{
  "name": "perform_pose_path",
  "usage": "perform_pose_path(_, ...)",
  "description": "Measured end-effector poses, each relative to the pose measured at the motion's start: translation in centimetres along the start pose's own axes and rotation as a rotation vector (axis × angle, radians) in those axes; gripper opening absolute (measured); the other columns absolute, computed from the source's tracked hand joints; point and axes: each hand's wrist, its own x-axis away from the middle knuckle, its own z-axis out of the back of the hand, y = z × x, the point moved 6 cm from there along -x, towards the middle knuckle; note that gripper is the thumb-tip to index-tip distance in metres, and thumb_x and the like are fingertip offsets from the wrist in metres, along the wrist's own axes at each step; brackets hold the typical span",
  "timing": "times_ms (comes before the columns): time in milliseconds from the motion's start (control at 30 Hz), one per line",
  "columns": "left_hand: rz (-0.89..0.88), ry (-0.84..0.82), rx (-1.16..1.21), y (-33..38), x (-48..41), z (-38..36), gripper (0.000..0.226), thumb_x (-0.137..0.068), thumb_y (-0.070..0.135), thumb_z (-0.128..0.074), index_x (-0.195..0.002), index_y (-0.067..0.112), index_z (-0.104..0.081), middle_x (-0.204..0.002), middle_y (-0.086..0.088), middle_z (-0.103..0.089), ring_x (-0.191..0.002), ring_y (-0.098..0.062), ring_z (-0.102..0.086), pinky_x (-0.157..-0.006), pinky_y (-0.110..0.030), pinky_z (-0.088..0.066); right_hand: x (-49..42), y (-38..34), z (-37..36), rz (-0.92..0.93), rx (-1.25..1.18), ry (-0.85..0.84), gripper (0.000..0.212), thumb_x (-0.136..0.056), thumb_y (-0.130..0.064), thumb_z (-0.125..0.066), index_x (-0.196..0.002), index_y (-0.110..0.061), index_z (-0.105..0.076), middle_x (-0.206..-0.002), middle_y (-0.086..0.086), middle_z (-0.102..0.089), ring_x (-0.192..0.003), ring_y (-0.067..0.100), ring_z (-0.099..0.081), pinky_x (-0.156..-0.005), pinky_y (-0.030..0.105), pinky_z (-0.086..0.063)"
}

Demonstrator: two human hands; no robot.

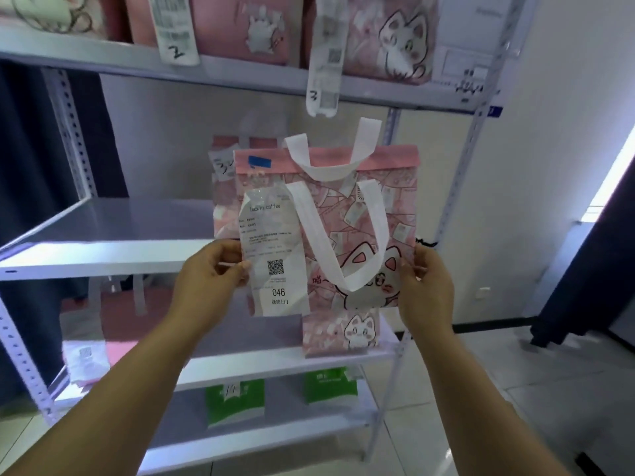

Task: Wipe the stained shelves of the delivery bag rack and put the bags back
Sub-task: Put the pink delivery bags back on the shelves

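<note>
I hold a pink cat-print delivery bag [364, 228] with white handles in front of the rack's middle shelf [103, 235]. A white receipt [275, 255] marked 046 hangs on its front. My left hand [213, 280] grips the bag's lower left edge, thumb on the receipt. My right hand [424, 286] pinches the lower right edge. A second pink bag [223, 159] stands behind it on the same shelf, mostly hidden.
Pink bags with receipts numbered 2 [175, 32] and 3 [323, 63] line the top shelf [103, 60]. A small pink cat bag [343, 333] sits one shelf down. Green bags [235, 403] stand lower. A dark curtain [584, 269] hangs at right over the tiled floor.
</note>
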Motion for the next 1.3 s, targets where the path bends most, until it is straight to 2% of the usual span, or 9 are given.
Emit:
perform_pose_path(100,-0.017,-0.016,0.004,0.5,-2.4,-3.3,0.036,-0.083,0.002,-0.063,-0.079,0.037,-0.065,-0.076,0.015,-0.071,-0.064,-0.006,-0.068,-0.067,-0.026,-0.055,-3.5,0.9,1.1,-0.009,0.018,0.034,0.026,-0.093,-0.017,-0.05,-0.084,-0.041,-0.053,-0.081,-0.019,-0.061,-0.072,-0.005,-0.06,-0.055,0.016,-0.046)
perform_pose_path(233,-0.026,-0.052,-0.008,0.9,-5.5,-8.3,0.032,-0.084,-0.001,-0.061,-0.086,0.032,-0.063,-0.088,0.0,-0.071,-0.073,-0.009,-0.068,-0.07,-0.029,-0.056,-8.2,2.5,2.4,-0.014,0.041,0.083,0.019,-0.093,-0.015,-0.048,-0.093,-0.033,-0.054,-0.084,-0.016,-0.06,-0.077,0.004,-0.059,-0.063,0.033,-0.054)
perform_pose_path(367,-0.033,-0.073,-0.081,0.6,-8.4,-12.6,0.022,-0.085,0.006,-0.062,-0.096,0.025,-0.063,-0.086,0.0,-0.068,-0.079,-0.022,-0.066,-0.076,-0.045,-0.055,-12.6,3.8,3.4,-0.003,0.05,0.131,0.016,-0.094,-0.015,-0.046,-0.095,-0.028,-0.056,-0.084,-0.013,-0.059,-0.077,0.006,-0.058,-0.063,0.034,-0.054)
perform_pose_path(433,-0.04,-0.063,-0.135,0.6,-9.8,-14.4,0.019,-0.086,0.01,-0.062,-0.095,0.026,-0.061,-0.085,0.005,-0.065,-0.078,-0.017,-0.065,-0.074,-0.041,-0.055,-14.7,4.4,3.7,0.005,0.042,0.15,0.016,-0.094,-0.014,-0.046,-0.095,-0.027,-0.056,-0.084,-0.013,-0.059,-0.077,0.006,-0.058,-0.058,0.027,-0.05)
perform_pose_path(600,-0.056,-0.008,-0.258,0.6,-13.4,-18.0,0.013,-0.086,0.014,-0.062,-0.096,0.023,-0.062,-0.085,0.009,-0.061,-0.078,-0.007,-0.059,-0.06,-0.017,-0.042,-19.0,5.5,3.4,0.038,0.03,0.173,0.018,-0.093,-0.014,-0.045,-0.089,-0.029,-0.054,-0.083,-0.013,-0.058,-0.076,0.005,-0.056,-0.056,0.021,-0.041)
perform_pose_path(867,-0.081,0.041,-0.384,-0.1,-18.7,-20.0,0.016,-0.086,0.011,-0.061,-0.1,0.018,-0.066,-0.079,0.011,-0.059,-0.071,-0.005,-0.057,-0.056,-0.018,-0.041,-24.2,7.8,0.2,0.005,0.018,0.179,0.018,-0.093,-0.014,-0.045,-0.09,-0.028,-0.056,-0.083,-0.007,-0.06,-0.076,0.018,-0.061,-0.06,0.031,-0.051)
perform_pose_path(1000,-0.17,0.034,-0.477,-0.4,-20.6,-20.5,0.011,-0.087,0.01,-0.06,-0.096,0.013,-0.066,-0.084,-0.001,-0.065,-0.08,-0.02,-0.06,-0.068,-0.035,-0.051,-25.8,8.3,-1.3,-0.002,0.05,0.208,0.022,-0.091,-0.01,-0.044,-0.09,-0.029,-0.054,-0.079,-0.015,-0.055,-0.073,0.006,-0.054,-0.052,0.02,-0.038)
perform_pose_path(1167,-0.255,0.039,-0.531,-1.6,-22.6,-20.2,0.025,-0.085,0.011,-0.064,-0.11,0.011,-0.064,-0.09,-0.001,-0.049,-0.083,-0.021,-0.051,-0.077,-0.034,-0.046,-27.6,9.3,-3.7,-0.053,0.047,0.221,0.03,-0.088,-0.003,-0.044,-0.085,-0.032,-0.053,-0.077,-0.016,-0.055,-0.07,0.002,-0.053,-0.049,0.019,-0.037)
perform_pose_path(1300,-0.322,0.145,-0.687,-2.3,-23.5,-18.6,0.032,-0.08,0.013,-0.069,-0.112,0.014,-0.066,-0.109,-0.01,-0.055,-0.103,-0.03,-0.038,-0.088,-0.034,-0.034,-28.9,9.7,-5.9,-0.032,0.051,0.201,0.026,-0.09,-0.006,-0.044,-0.085,-0.029,-0.054,-0.077,-0.016,-0.055,-0.07,0.002,-0.053,-0.05,0.019,-0.037)
